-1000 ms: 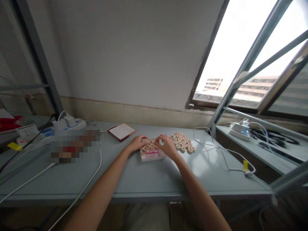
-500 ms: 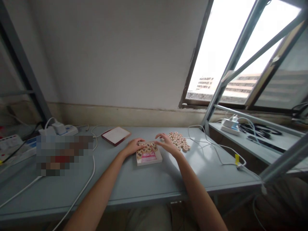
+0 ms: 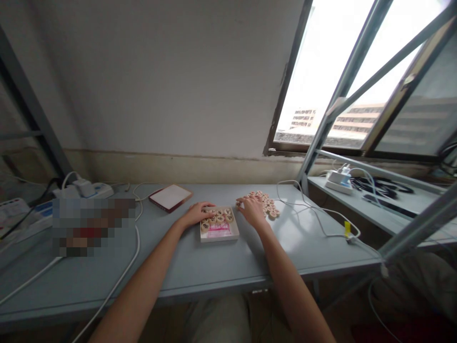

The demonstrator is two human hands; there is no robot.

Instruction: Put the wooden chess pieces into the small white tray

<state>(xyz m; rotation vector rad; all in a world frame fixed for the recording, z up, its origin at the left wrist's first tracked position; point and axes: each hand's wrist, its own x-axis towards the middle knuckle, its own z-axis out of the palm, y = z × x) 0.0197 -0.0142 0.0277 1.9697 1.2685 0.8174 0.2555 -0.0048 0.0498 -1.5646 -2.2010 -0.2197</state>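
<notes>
A shallow white box [image 3: 232,234] stands on the desk, with several round Chinese chess pieces [image 3: 220,219] in rows at its back and left. Pink print shows on its bare floor. My left hand [image 3: 193,214] grips the box's back left corner, fingers along the back and thumb over the pieces. Right of the box, my right hand [image 3: 253,209] is closed at the near left edge of a loose pile of chess pieces [image 3: 269,206]. A piece shows at its fingertips, pinched between thumb and fingers. The hand covers part of the pile.
A box lid [image 3: 171,197] with a pale face and dark red edge lies at the back left. White cables [image 3: 138,247] cross the desk on both sides. Power strips [image 3: 102,191] stand at far left. A metal frame post [image 3: 310,162] rises at right.
My right hand has moved from the box's back right corner rightward to the pile, and its fingers have closed on a piece. My left hand stays at the box. The view has shifted slightly.
</notes>
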